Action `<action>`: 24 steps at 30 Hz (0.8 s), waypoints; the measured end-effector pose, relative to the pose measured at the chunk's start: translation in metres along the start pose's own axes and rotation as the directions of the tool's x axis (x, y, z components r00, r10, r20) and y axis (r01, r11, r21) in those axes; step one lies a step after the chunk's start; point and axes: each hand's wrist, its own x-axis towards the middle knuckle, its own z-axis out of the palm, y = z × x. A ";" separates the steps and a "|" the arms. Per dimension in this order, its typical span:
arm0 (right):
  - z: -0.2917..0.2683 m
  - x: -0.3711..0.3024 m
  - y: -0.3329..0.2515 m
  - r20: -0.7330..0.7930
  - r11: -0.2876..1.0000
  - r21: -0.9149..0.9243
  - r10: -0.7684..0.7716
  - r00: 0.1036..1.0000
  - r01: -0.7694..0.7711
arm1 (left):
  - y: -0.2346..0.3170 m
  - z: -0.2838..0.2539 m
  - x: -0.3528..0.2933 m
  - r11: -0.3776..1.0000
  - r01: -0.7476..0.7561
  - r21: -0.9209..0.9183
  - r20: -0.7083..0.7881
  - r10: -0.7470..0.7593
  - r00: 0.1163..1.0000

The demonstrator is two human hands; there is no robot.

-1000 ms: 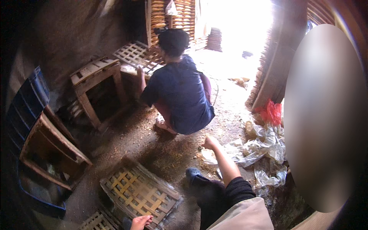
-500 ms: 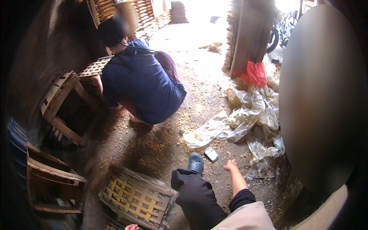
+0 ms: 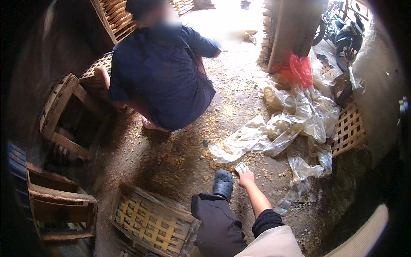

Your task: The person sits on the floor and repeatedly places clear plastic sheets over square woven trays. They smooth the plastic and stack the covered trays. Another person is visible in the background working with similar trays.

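Observation:
My right hand (image 3: 245, 177) reaches forward to the ground, its fingers closed over a small flat white pack (image 3: 240, 165) with green and dark parts. The hand covers the pack's near end, and I cannot tell whether the pack is off the ground. My left hand is out of view. Just left of the pack is my foot in a blue-grey clog (image 3: 223, 184). A crumpled sheet of clear plastic (image 3: 274, 132) lies beyond the pack and to its right.
A co-worker in a dark blue shirt (image 3: 160, 81) squats ahead on the left. Woven crates stand nearby: a bamboo-slat one (image 3: 152, 220) at lower left, wooden-framed ones (image 3: 64, 192) further left. A red plastic bag (image 3: 297, 70) lies by a post (image 3: 295, 30). Motorcycles (image 3: 344, 38) stand beyond.
My right hand has moved left and forward onto the pack. My left hand has left the view. The co-worker's right arm now stretches to the right, and the view has shifted.

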 end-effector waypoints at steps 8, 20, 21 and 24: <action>0.007 0.075 -0.050 -0.109 0.963 -0.260 -0.100 0.989 0.069 | -0.005 0.004 0.008 0.993 0.049 0.110 -0.027 -0.046 0.999; -0.133 -0.026 0.056 -0.535 0.981 0.139 -0.037 0.844 0.132 | -0.012 0.006 0.036 0.986 -0.157 0.057 0.095 0.152 0.984; -0.145 -0.047 0.070 -0.565 0.970 0.179 -0.037 0.824 0.167 | -0.011 0.006 0.038 0.985 -0.167 0.050 0.109 0.161 0.981; -0.182 -0.105 0.102 -0.711 0.967 0.163 -0.021 0.703 0.194 | -0.021 0.002 0.046 0.951 -0.308 -0.002 0.101 0.307 0.946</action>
